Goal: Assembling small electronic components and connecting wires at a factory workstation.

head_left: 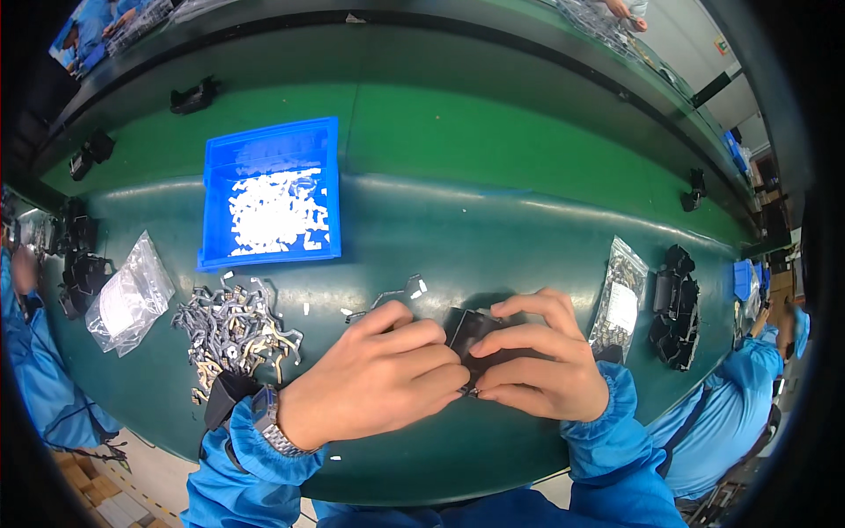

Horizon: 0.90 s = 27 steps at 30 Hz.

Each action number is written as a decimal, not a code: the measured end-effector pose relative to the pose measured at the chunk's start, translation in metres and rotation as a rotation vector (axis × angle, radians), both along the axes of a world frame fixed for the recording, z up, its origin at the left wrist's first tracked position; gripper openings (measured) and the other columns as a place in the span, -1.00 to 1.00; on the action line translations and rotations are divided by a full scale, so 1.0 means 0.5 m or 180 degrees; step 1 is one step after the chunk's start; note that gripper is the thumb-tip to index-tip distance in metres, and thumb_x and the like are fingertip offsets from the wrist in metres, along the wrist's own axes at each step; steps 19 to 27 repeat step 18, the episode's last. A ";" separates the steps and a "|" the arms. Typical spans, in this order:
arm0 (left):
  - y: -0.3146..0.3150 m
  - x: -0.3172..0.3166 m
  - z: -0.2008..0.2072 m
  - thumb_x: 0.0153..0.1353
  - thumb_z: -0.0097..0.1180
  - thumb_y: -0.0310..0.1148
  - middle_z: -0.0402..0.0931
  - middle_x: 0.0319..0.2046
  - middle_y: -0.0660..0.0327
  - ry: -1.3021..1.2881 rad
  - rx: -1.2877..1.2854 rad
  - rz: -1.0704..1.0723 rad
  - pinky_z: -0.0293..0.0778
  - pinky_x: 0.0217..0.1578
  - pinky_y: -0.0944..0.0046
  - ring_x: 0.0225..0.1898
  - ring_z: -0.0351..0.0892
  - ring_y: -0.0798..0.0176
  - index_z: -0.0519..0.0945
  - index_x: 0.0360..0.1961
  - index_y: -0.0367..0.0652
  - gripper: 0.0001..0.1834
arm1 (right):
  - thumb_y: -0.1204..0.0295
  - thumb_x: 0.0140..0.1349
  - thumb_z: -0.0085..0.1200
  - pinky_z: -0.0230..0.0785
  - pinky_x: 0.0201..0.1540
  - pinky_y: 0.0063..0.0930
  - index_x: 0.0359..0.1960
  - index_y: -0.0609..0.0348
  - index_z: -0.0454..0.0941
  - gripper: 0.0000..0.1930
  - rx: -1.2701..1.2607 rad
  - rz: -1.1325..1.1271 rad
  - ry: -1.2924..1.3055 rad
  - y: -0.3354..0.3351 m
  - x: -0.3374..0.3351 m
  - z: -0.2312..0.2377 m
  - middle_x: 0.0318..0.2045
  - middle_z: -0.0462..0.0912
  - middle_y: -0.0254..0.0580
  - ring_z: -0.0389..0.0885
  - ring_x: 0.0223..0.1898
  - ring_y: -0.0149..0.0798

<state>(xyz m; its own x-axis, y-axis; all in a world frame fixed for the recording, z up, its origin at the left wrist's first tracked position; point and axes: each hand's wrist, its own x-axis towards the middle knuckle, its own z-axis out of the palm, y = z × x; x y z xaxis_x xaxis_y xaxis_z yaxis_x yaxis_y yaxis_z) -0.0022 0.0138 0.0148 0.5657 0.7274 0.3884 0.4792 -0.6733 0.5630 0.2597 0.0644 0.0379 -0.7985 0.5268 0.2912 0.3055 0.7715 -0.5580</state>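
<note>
A black plastic housing [471,333] is held over the green workbench in front of me. My right hand [550,361] grips it from the right, fingers bent round its side. My left hand [383,374] is closed against the housing's left edge; whatever its fingertips pinch is hidden behind the knuckles. Just beyond that hand, a dark short cable [387,295] lies on the bench beside small white pieces [422,286]. To the left of my left hand spreads a heap of short grey and cream cables with connectors [238,326].
A blue bin [211,198] of small white pieces stands behind the cable heap. Clear plastic bags lie left [132,299] and right [620,304]. Black plastic parts [676,308] are stacked far right; others [88,273] sit far left. Co-workers in blue sleeves flank the bench.
</note>
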 end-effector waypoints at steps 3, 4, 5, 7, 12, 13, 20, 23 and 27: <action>0.002 0.001 0.001 0.12 0.51 -0.34 0.70 -0.25 0.32 -0.0135 -0.0109 -0.0040 0.54 -0.06 0.14 -0.12 0.65 0.20 0.77 -0.25 -0.08 -0.81 | 0.27 0.02 0.57 0.32 0.15 -0.03 -0.34 -0.07 0.81 -0.80 -0.0075 -0.0036 0.0053 -0.001 -0.002 0.000 0.07 0.75 -0.48 0.57 0.24 -0.05; 0.002 0.001 0.001 0.12 0.51 -0.34 0.70 -0.25 0.32 -0.0133 -0.0109 -0.0032 0.54 -0.06 0.14 -0.12 0.65 0.20 0.77 -0.25 -0.08 -0.81 | 0.27 0.02 0.57 0.32 0.15 -0.03 -0.34 -0.07 0.81 -0.80 -0.0075 -0.0028 0.0055 -0.003 -0.002 0.001 0.07 0.75 -0.48 0.57 0.24 -0.05; 0.001 0.000 0.001 0.12 0.51 -0.35 0.71 -0.25 0.32 -0.0203 -0.0172 -0.0063 0.55 -0.03 0.13 -0.11 0.66 0.18 0.78 -0.25 -0.09 -0.81 | 0.28 0.01 0.58 0.32 0.14 -0.03 -0.36 -0.07 0.81 -0.80 -0.0064 -0.0036 0.0098 -0.005 -0.003 0.001 0.06 0.75 -0.47 0.58 0.23 -0.05; 0.003 0.000 -0.003 0.12 0.50 -0.36 0.71 -0.25 0.31 -0.0280 -0.0242 -0.0097 0.56 -0.01 0.11 -0.11 0.67 0.17 0.78 -0.25 -0.09 -0.82 | 0.28 0.00 0.58 0.32 0.13 -0.02 -0.38 -0.06 0.81 -0.81 -0.0060 -0.0048 0.0135 -0.008 -0.003 0.001 0.04 0.76 -0.46 0.58 0.23 -0.05; 0.003 -0.001 -0.006 0.12 0.51 -0.36 0.72 -0.25 0.29 -0.0347 -0.0262 -0.0132 0.57 -0.01 0.09 -0.10 0.67 0.16 0.79 -0.25 -0.11 -0.81 | 0.29 -0.04 0.60 0.33 0.09 -0.02 -0.38 -0.04 0.84 -0.80 0.0032 -0.0065 0.0275 -0.018 -0.008 0.001 0.02 0.78 -0.43 0.60 0.19 -0.04; 0.003 -0.001 -0.006 0.12 0.51 -0.36 0.72 -0.25 0.29 -0.0349 -0.0263 -0.0130 0.57 -0.01 0.09 -0.10 0.67 0.16 0.79 -0.25 -0.11 -0.81 | 0.29 -0.04 0.60 0.33 0.09 -0.02 -0.38 -0.04 0.84 -0.80 0.0030 -0.0063 0.0272 -0.019 -0.006 0.003 0.02 0.78 -0.43 0.60 0.19 -0.04; 0.004 -0.002 -0.006 0.13 0.52 -0.33 0.73 -0.24 0.27 -0.0375 -0.0240 -0.0113 0.57 0.01 0.05 -0.10 0.67 0.15 0.80 -0.24 -0.10 -0.81 | 0.34 0.00 0.59 0.36 0.11 0.00 -0.36 -0.06 0.87 -0.83 0.0620 0.0089 0.0086 -0.029 0.004 -0.002 0.08 0.80 -0.37 0.60 0.22 -0.01; 0.004 -0.002 -0.006 0.13 0.52 -0.33 0.73 -0.24 0.27 -0.0375 -0.0240 -0.0113 0.57 0.01 0.05 -0.10 0.67 0.15 0.80 -0.24 -0.10 -0.81 | 0.34 0.00 0.59 0.36 0.11 0.00 -0.36 -0.06 0.87 -0.83 0.0620 0.0089 0.0086 -0.029 0.004 -0.002 0.08 0.80 -0.37 0.60 0.22 -0.01; 0.004 -0.002 -0.006 0.13 0.52 -0.33 0.73 -0.24 0.27 -0.0375 -0.0240 -0.0113 0.57 0.01 0.05 -0.10 0.67 0.15 0.80 -0.24 -0.10 -0.81 | 0.34 0.00 0.59 0.36 0.11 0.00 -0.36 -0.06 0.87 -0.83 0.0620 0.0089 0.0086 -0.029 0.004 -0.002 0.08 0.80 -0.37 0.60 0.22 -0.01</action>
